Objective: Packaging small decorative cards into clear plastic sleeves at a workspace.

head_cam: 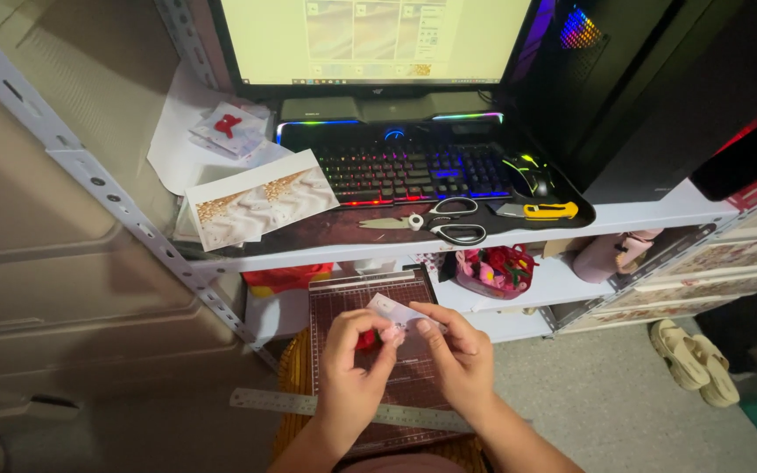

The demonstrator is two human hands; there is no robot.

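My left hand (pixel 352 363) and my right hand (pixel 459 355) meet over a dark red cutting mat (pixel 343 302) on my lap. Together they pinch a small clear plastic packet (pixel 393 312). A small red item (pixel 367 340) shows between my left fingers, under the packet. A metal ruler (pixel 265 402) lies across the mat's near edge, just below my left wrist.
On the shelf above are a lit keyboard (pixel 413 171), a mouse (pixel 529 178), scissors (pixel 449 222), a yellow utility knife (pixel 541 210), a printed photo sheet (pixel 260 200) and a monitor (pixel 370 39). A basket of red ribbons (pixel 497 271) sits lower. Sandals (pixel 692 361) lie on the floor.
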